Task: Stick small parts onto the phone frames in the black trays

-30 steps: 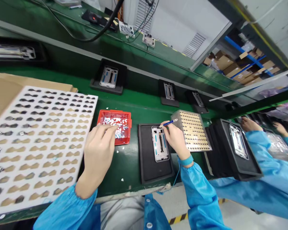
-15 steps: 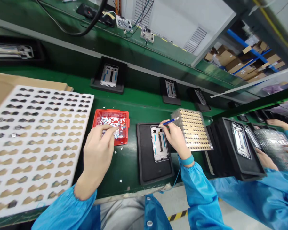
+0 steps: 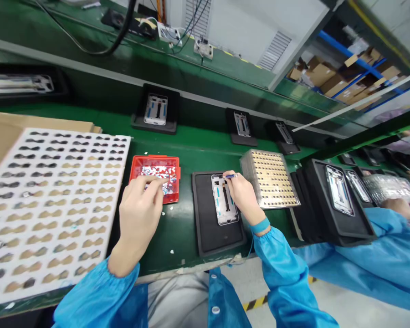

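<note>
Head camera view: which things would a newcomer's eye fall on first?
Probably the red bin of small pale pieces, left of centre, with the left hand over its near corner. Next, the white sheet at far left, with rows of bow-tie-shaped cutouts. Then the phone frame in a black tray right of the bin, where the right hand holds a blue pen-like tool at its far end.

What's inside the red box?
Small white and bluish bits lie scattered in the red box. The left hand covers its near left corner, so that part can't be seen.
</note>
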The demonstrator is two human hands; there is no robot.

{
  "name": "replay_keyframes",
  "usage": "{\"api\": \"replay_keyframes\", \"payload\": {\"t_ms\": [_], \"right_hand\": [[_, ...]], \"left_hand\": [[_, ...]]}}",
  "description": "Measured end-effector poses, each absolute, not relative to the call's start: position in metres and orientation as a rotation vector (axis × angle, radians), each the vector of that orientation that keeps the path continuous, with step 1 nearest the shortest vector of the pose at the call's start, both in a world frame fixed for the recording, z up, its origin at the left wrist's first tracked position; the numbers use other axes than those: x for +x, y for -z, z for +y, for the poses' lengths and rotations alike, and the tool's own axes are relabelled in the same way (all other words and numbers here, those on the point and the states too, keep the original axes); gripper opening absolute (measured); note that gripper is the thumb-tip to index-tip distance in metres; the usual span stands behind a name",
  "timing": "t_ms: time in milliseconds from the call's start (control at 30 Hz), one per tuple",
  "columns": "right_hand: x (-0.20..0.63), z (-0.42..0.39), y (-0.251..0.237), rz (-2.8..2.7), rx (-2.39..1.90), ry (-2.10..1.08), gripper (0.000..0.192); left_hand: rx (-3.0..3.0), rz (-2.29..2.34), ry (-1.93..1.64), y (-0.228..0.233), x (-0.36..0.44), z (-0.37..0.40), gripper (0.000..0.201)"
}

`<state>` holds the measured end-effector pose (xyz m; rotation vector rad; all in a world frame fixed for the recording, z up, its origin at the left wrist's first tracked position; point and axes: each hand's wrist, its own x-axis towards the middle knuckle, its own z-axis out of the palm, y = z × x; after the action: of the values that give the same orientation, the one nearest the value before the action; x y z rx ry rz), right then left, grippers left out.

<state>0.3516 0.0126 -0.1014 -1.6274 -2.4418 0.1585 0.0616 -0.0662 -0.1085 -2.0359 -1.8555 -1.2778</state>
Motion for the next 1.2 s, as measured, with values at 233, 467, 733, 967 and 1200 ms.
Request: {"api": "replay_keyframes", "payload": {"t_ms": [233, 467, 733, 967, 1200], "right_hand": [[0.358, -0.015, 0.091, -2.209, -1.421, -0.396, 0.025], [0.368, -0.137, 0.057, -1.990, -1.321, -0.799, 0.020], [0.367, -0.193, 0.092, -1.985, -1.410, -0.885, 0.027], [0.361, -0.142, 0.118, -2.073, -1.333, -0.735, 0.026], [0.328, -0.045, 0.101, -2.121, -1.351, -0.719, 0.017]], "left_hand": [[-2.102, -1.804, 1.369, 0.075, 0.056, -0.086, 0.020], [-2.319, -1.858, 1.222, 0.027, 0.007, -0.069, 0.030], [-2.208, -2.577, 0.671, 0.029, -0.011, 0.098, 0.037], [-1.892, -2.967, 0.469, 0.061, -0.017, 0.187, 0.034], [-1.782, -3.075, 0.755, 0.069, -0.017, 0.202, 0.038]]}}
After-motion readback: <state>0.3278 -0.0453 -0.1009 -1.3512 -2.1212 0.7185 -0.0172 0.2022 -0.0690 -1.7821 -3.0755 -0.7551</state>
